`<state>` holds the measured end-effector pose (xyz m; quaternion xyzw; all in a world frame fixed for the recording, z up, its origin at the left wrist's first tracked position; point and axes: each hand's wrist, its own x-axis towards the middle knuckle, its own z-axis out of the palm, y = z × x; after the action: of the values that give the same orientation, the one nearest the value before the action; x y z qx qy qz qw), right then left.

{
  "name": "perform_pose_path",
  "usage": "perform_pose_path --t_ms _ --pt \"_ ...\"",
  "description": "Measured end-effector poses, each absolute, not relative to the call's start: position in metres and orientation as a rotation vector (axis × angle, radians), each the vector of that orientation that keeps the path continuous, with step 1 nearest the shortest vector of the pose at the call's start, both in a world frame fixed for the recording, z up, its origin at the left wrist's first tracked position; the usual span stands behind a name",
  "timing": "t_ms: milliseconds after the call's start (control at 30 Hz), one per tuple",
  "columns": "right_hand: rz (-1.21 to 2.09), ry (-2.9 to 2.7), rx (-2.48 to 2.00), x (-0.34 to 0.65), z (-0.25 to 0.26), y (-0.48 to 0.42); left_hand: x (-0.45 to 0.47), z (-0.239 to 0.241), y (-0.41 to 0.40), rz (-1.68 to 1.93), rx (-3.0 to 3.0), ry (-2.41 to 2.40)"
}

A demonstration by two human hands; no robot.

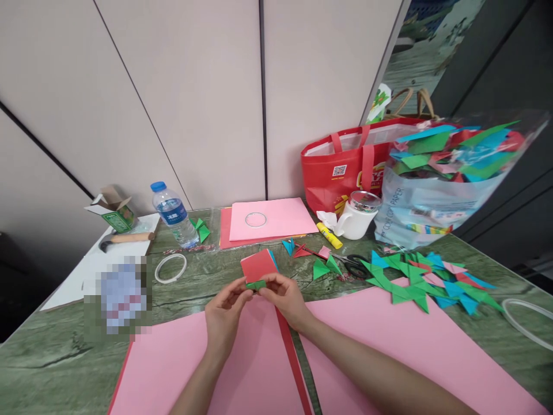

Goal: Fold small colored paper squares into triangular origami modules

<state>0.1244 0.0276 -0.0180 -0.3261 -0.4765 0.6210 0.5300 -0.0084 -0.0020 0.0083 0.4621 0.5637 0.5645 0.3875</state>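
Observation:
Between my two hands is a small folded piece of green paper [256, 285], pinched by the fingertips of both. My left hand [225, 310] grips its left end, thumb and fingers together. On the right end, my right hand [286, 297] does the same. Just beyond the fingers lies a small stack of square papers [260, 264], red on top with blue showing at one edge. Large pink sheets [181, 351] spread beneath my wrists, with red paper showing along their edges.
Folded paper pieces [415, 282], black scissors [355, 265] and a yellow glue stick [329, 235] lie to the right. Behind them stand a white mug [356, 222], a red bag [319, 178] and a plastic bag of paper pieces [432, 202]. At left are a bottle [175, 214] and a hammer [127, 238].

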Motion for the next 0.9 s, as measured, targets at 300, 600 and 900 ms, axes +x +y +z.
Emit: perform_pose_path --t_ms 300,600,900 --pt "1.483 -1.185 -0.784 0.1242 -0.0217 0.0273 -0.0109 0.0094 0.0011 1.478 1.088 1.41" --pt "1.471 -1.203 -0.796 0.123 -0.0197 0.0262 -0.0117 0.0096 0.003 1.511 1.089 1.397" --pt "1.462 -1.225 -0.813 0.1225 -0.0177 0.0252 -0.0145 0.0059 0.0042 1.495 1.18 1.412"
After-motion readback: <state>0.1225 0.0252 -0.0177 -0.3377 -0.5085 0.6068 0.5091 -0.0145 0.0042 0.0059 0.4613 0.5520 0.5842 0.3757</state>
